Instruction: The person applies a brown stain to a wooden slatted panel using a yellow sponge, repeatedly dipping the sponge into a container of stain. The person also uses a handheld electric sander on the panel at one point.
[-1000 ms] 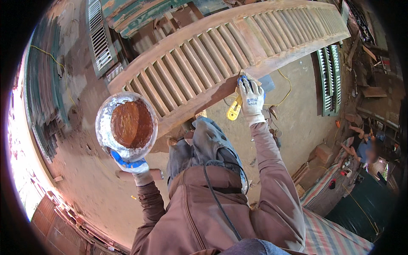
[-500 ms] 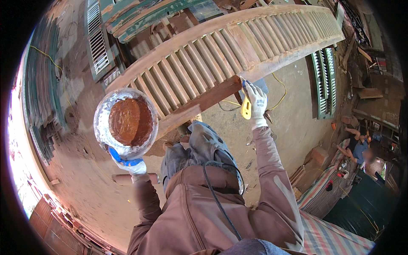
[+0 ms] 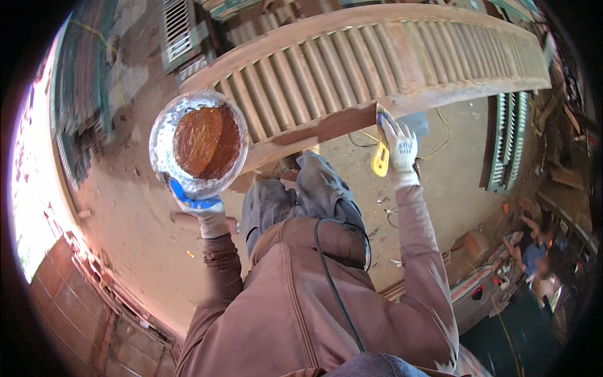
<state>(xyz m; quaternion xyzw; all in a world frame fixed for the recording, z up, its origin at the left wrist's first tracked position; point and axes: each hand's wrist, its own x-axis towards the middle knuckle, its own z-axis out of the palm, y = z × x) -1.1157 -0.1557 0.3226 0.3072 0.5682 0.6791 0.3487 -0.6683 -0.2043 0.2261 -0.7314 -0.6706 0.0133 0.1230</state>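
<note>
My gloved left hand (image 3: 196,200) grips the lower rim of a round, light-coloured bowl (image 3: 164,139) holding thick reddish-brown paste (image 3: 204,141). The bowl is over the left end of a long, bare-wood louvred shutter (image 3: 411,53). At the shutter's near edge is my gloved right hand (image 3: 402,146), closed round a putty knife with a yellow handle (image 3: 379,160). A flat grey-blue blade (image 3: 416,123) shows beside its fingers; whether it belongs to the same tool cannot be made out. Left of this hand, the near side rail (image 3: 342,125) looks dark reddish-brown.
Green louvred shutters (image 3: 507,141) stand at the right. Long green boards (image 3: 81,81) are stacked at the far left. A yellow cord (image 3: 447,135) lies on the floor behind my right hand. Another person (image 3: 534,254) is at the far right, near a brick-like block (image 3: 475,244).
My view has shifted, so the shutter and floor things sit farther right in it. Both hands keep their holds, and my right hand stays at nearly the same spot along the shutter's edge.
</note>
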